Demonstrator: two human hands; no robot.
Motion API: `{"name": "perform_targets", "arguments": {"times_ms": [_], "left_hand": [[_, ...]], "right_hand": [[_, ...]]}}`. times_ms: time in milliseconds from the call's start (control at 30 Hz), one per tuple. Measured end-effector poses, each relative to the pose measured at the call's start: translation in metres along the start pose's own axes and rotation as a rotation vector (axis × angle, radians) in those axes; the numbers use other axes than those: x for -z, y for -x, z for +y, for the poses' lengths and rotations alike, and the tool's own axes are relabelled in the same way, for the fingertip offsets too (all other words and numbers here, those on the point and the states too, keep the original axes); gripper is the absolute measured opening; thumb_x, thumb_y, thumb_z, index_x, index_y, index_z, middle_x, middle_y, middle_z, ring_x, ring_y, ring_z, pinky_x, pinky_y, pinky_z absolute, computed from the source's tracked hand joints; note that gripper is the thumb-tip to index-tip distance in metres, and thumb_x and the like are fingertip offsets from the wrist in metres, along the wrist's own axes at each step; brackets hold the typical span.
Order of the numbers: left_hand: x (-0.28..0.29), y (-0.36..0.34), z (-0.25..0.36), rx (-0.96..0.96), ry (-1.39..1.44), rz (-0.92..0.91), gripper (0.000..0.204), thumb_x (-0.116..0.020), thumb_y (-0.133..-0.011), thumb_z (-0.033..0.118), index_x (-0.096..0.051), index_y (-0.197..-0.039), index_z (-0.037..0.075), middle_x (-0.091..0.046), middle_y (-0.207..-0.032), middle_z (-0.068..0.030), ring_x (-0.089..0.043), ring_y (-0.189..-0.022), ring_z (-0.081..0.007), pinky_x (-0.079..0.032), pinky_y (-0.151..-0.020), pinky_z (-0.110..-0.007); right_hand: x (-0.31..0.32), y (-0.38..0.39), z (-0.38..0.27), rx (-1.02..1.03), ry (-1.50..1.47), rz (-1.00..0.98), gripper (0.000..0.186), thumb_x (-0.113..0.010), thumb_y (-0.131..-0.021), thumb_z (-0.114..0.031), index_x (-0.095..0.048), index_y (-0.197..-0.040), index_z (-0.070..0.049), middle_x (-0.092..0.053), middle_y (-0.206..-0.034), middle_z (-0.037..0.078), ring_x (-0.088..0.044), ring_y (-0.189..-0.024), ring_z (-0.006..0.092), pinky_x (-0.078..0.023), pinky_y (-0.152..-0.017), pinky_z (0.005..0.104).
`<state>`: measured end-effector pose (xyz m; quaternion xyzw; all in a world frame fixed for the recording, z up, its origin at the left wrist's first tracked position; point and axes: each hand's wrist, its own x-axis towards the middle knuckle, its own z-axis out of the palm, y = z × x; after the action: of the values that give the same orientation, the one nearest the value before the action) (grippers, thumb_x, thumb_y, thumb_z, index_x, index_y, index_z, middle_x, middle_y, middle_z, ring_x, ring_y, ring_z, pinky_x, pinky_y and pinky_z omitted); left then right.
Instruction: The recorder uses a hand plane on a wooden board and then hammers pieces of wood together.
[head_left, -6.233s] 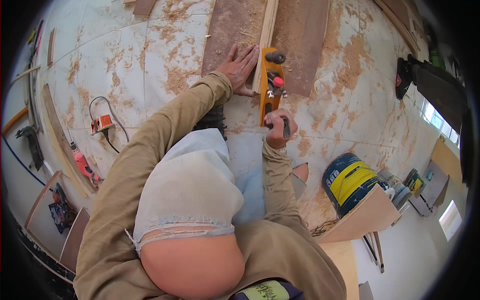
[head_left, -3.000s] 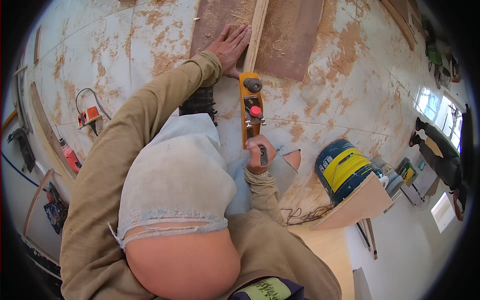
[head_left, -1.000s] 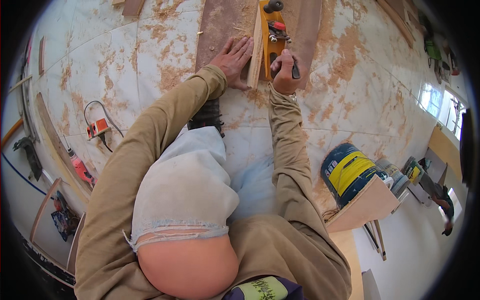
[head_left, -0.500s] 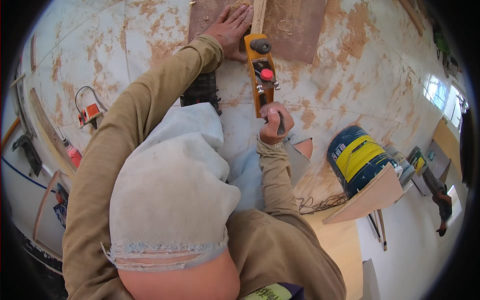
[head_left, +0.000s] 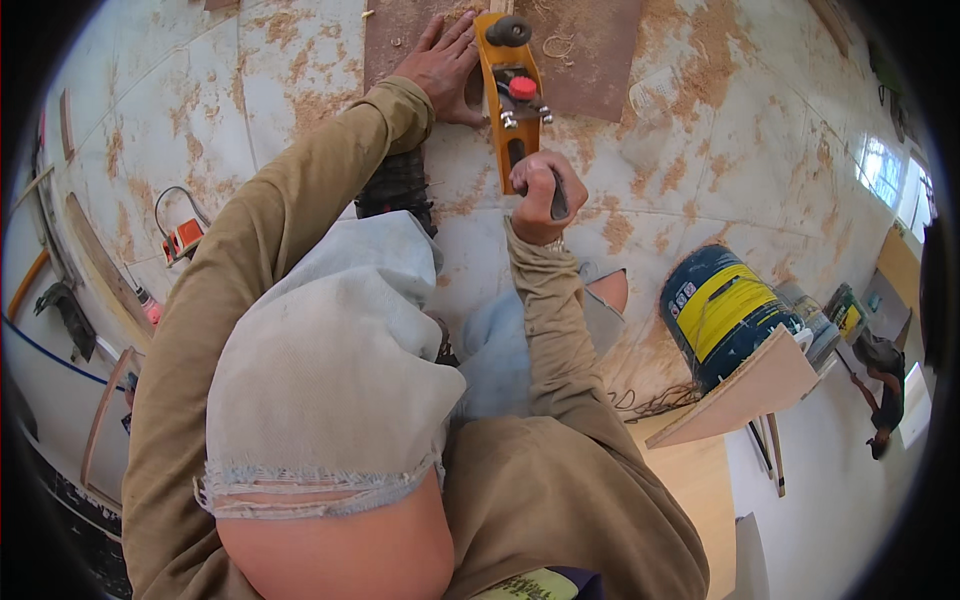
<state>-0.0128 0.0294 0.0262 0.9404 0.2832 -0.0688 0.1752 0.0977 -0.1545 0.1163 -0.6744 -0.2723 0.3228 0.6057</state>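
A yellow-orange hand plane (head_left: 492, 100) with a dark front knob and a red adjusting knob lies lengthwise ahead of me. My right hand (head_left: 543, 198) is wrapped round its rear handle. Fingers spread and flat, my left hand (head_left: 443, 72) presses on a brown board (head_left: 600, 60) on the floor, just left of the plane's front. A narrow strip of pale wood (head_left: 500, 5) shows at the top edge beyond the plane; the plane hides the rest of it. Curled shavings and sawdust lie on the board.
Sawdust is scattered over the white tiled floor (head_left: 290, 120). A dark bucket with a yellow band (head_left: 715, 310) stands at right, a piece of board (head_left: 735, 395) leaning by it. An orange tool with a cord (head_left: 185, 240) and long wood strips (head_left: 105, 265) lie at left.
My right hand has pushed the plane a little forward, away from me, over the strip. My left hand stays flat on the board. The view has shifted slightly.
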Motion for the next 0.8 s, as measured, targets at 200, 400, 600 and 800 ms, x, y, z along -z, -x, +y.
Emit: {"name": "perform_targets", "arguments": {"times_ms": [200,400,600,800], "left_hand": [[-0.007,-0.001,-0.017,-0.076,0.042,0.217,0.129,-0.077,-0.072,0.068,-0.011,-0.162,0.004,-0.017,-0.169,-0.0183,-0.01,-0.158,-0.0313,-0.004,-0.128,-0.052],[-0.004,0.001,-0.007,-0.028,0.027,0.075,0.137,-0.08,-0.063,0.073,-0.015,-0.162,0.004,-0.018,-0.168,-0.0175,-0.011,-0.158,-0.0307,-0.003,-0.129,-0.05],[0.001,-0.001,-0.01,-0.059,0.005,0.143,0.14,-0.08,-0.065,0.072,-0.009,-0.162,0.002,-0.018,-0.168,-0.0174,-0.012,-0.158,-0.0295,-0.005,-0.129,-0.052],[-0.005,0.0,-0.006,-0.04,0.064,0.155,0.138,-0.08,-0.064,0.07,-0.012,-0.162,0.001,-0.019,-0.168,-0.0193,-0.01,-0.158,-0.0305,-0.004,-0.129,-0.052]], "right_hand": [[0.03,0.042,0.011,0.133,0.079,-0.104,0.022,-0.056,-0.088,-0.012,-0.057,-0.07,0.001,-0.054,-0.059,0.005,-0.049,-0.053,0.0128,-0.039,-0.051,0.0283],[0.004,-0.005,0.005,-0.038,-0.009,0.017,0.023,-0.055,-0.089,-0.013,-0.057,-0.071,0.002,-0.056,-0.061,0.006,-0.051,-0.054,0.0126,-0.04,-0.052,0.0284],[0.035,0.069,0.009,0.057,0.047,-0.078,0.022,-0.051,-0.089,-0.009,-0.057,-0.072,0.004,-0.055,-0.062,0.009,-0.051,-0.055,0.0144,-0.042,-0.053,0.0291],[-0.04,-0.087,0.003,0.023,-0.111,0.044,0.027,-0.056,-0.097,-0.013,-0.058,-0.073,0.001,-0.057,-0.061,0.005,-0.052,-0.055,0.0099,-0.039,-0.051,0.0277]]}}
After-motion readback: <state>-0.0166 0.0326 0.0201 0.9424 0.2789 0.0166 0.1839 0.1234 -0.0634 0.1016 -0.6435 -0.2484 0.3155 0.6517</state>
